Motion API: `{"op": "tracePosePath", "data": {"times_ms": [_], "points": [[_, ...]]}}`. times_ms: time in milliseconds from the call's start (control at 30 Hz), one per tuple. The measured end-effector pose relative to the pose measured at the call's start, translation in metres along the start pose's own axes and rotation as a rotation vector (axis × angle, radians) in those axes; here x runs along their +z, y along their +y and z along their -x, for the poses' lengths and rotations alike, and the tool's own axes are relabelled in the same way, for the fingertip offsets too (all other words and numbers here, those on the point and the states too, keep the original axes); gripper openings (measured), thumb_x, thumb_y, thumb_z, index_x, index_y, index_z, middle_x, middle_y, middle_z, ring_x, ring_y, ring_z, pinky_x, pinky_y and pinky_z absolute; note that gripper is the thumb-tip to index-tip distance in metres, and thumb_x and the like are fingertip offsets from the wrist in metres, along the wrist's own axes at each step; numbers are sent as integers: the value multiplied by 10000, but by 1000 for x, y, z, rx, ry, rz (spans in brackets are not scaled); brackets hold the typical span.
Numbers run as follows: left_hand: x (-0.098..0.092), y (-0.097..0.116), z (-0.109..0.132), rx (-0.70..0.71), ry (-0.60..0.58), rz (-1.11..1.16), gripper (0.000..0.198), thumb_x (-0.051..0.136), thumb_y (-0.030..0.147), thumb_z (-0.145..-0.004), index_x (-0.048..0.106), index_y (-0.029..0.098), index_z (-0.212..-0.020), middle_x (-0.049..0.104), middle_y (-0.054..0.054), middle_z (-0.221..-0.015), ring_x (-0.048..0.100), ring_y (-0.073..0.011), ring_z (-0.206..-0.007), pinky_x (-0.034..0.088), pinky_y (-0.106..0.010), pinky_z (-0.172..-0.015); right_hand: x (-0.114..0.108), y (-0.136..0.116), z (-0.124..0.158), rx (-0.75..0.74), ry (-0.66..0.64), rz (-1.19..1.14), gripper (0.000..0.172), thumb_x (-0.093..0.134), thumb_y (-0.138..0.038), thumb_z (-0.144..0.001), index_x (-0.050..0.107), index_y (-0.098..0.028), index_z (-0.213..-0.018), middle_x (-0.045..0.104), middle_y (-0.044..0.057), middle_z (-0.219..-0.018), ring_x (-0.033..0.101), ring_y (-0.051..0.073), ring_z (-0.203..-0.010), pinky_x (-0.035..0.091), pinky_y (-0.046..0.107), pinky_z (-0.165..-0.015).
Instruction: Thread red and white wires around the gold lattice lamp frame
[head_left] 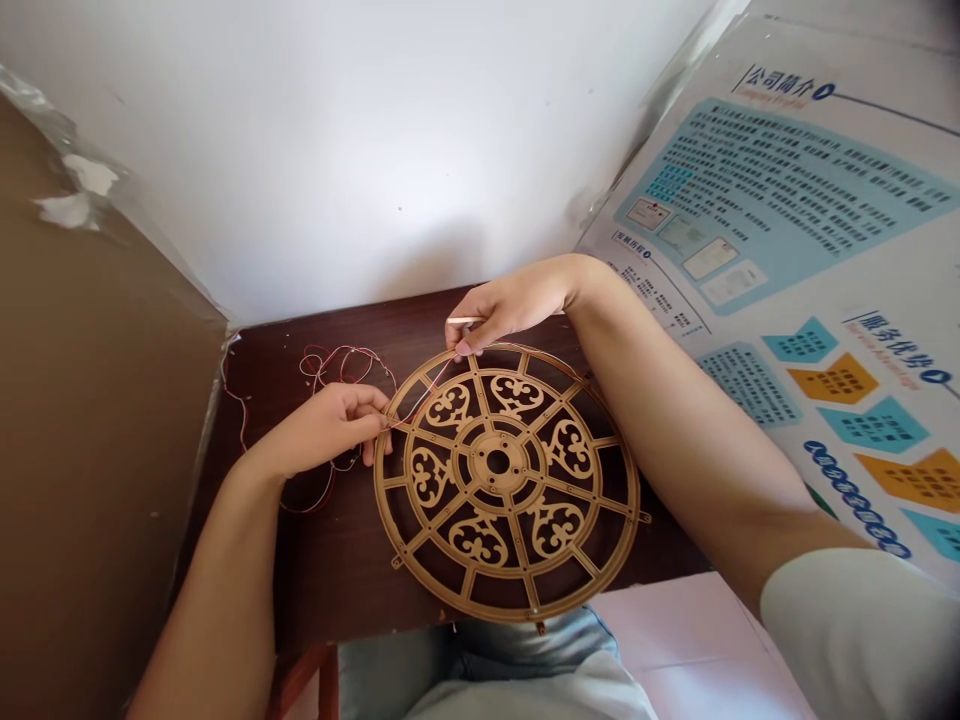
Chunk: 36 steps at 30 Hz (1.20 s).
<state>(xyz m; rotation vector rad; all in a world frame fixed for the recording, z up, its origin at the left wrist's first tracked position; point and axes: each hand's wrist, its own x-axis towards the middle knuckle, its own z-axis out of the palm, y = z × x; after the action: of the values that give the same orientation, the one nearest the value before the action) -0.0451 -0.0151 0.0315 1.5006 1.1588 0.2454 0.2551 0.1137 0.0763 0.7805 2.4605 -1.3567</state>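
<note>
A round wooden openwork panel [501, 461], like a wheel with heart-shaped scrolls between its spokes, lies on the dark table. My right hand [501, 308] is closed at its far rim, pinching a thin red-and-white wire [433, 388], with a slim pale stick [466, 320] also between its fingers. At the left rim my left hand [341, 425] is closed around the wire, its fingertips partly hidden by the rim. Between both hands the wire runs taut over the panel's edge. Loose coils of wire [328, 492] lie beyond and under my left hand.
The dark red-brown table [330, 590] meets a white wall [420, 150] at the back. A brown panel [97, 400] stands at the left, and a printed poster board [787, 250] leans at the right. Part of a red stool [328, 685] shows below the table edge.
</note>
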Motion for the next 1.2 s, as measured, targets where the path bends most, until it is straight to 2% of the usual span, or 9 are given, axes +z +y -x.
{"op": "tracePosePath", "data": {"times_ms": [333,700,933,1200], "points": [[-2,-1,-1,16,7,19,217,700,350,-895,756,166,-996,809,-37,-853,687,-131,-635,524,-260,-641,-1,6,0,8,13,12,599,763,-735,-876,769,-184,-1110,779,61,-1113,680,246,-1052,501,389,-988],[-3,-5,-2,-9,-6,10,121,649,279,-906,721,187,-937,803,-7,-851,689,-120,-649,508,-248,-651,1,-3,1,25,28,36,458,751,-619,-926,765,-189,-1081,762,49,-1030,653,229,-975,493,384,-931],[-3,-5,-2,-28,-23,24,106,668,282,-865,708,194,-909,790,0,-826,672,-125,-645,500,-251,-649,2,-10,2,34,30,47,374,742,-549,-957,765,-192,-1065,753,43,-1021,649,225,-960,488,388,-919],[-1,-1,-1,-14,-47,-20,90,652,282,-835,698,205,-848,776,-4,-812,667,-141,-651,518,-269,-666,3,-13,2,48,26,70,373,739,-556,-972,773,-194,-1054,756,35,-992,643,219,-944,486,383,-897]]}}
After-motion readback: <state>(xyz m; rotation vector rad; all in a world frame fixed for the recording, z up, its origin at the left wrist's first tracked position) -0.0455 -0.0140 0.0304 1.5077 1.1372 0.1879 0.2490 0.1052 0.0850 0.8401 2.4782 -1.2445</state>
